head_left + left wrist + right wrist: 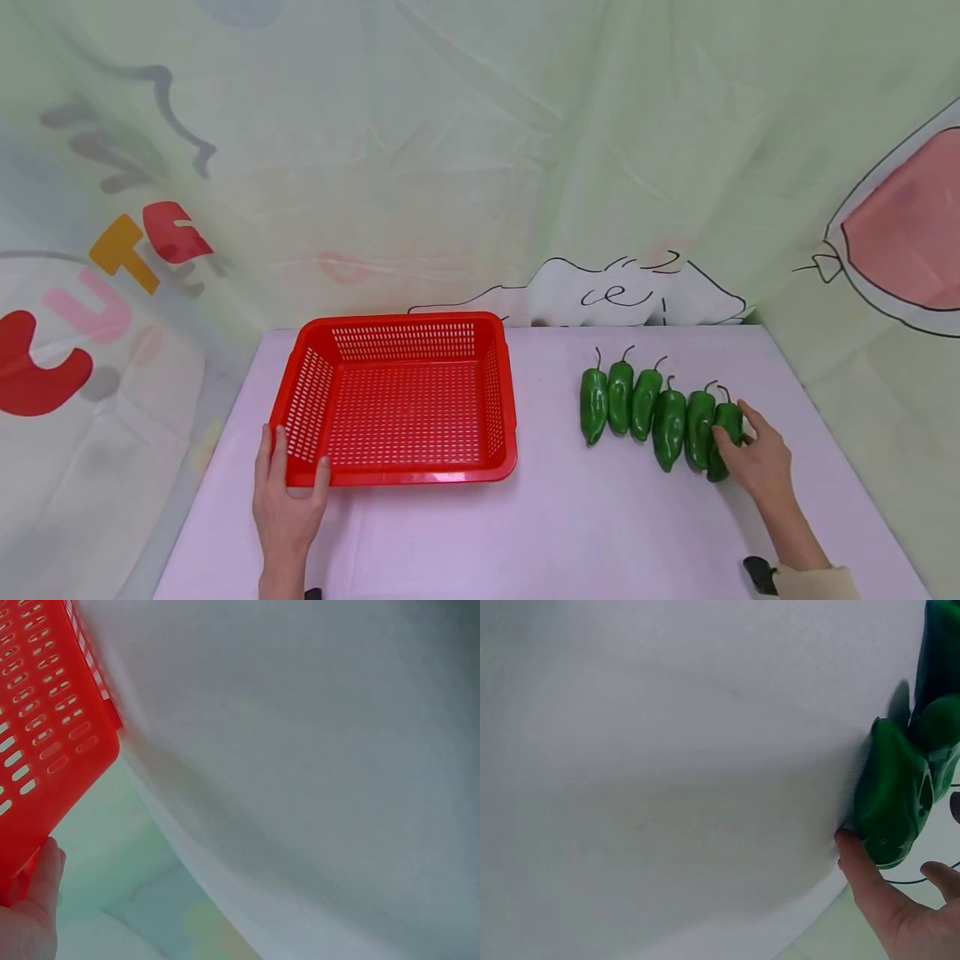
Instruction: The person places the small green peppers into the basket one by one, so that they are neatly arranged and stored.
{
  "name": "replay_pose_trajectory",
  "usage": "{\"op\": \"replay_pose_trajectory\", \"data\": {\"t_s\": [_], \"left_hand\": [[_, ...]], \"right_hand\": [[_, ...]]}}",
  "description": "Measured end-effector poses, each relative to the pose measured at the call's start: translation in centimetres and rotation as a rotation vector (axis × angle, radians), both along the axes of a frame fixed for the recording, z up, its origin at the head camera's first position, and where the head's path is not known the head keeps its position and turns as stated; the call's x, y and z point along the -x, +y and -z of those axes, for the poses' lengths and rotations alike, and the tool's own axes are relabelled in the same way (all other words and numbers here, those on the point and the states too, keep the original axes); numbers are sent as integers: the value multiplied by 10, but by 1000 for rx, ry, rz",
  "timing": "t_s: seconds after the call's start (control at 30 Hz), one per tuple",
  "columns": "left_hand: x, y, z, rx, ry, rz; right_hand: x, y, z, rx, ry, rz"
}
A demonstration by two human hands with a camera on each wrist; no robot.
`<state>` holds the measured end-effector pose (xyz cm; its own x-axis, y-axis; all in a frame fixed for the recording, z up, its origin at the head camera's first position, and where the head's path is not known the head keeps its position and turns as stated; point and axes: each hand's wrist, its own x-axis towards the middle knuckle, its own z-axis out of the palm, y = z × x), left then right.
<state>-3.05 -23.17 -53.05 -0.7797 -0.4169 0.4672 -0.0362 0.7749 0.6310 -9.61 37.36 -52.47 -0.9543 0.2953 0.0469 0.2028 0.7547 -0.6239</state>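
Pale sleeve [817, 583] is showing nearest the cam, w/ the R hand [761, 458] reaching over the table [555, 533] to the end pepper [727, 416], rightmost of six. That hand is pinching it, thumb on its L side, fingers on its R; how firmly, can't tell. It's lying on the table betw. thumb & fingertips, stem pointing away, tip toward the person, w/ the grip sitting approx. from its middle to its stem end. Neighbor pepper [700, 429] is lying just beside it on the L, so for a clean hold the thumb should prob. be slipping into that narrow gap w/o nudging it, & the fingers should be gripping the body, not the thin stem. Skin's looking slick, so an even squeeze nr. the middle is prob. safest. Other four peppers [668, 429] are lying farther L. Meanwhile the L hand [288, 512] is resting at the near L corner of the red basket [405, 478], fingers spread, thumb apart at the front rim; a light, steady touch is prob. enough there.
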Motion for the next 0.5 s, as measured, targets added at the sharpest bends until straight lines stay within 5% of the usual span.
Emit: {"op": "replay_pose_trajectory", "data": {"t_s": [0.5], "left_hand": [[-1,1,-1,-23,14,0]], "right_hand": [[-2,13,-4,301,-118,123]]}}
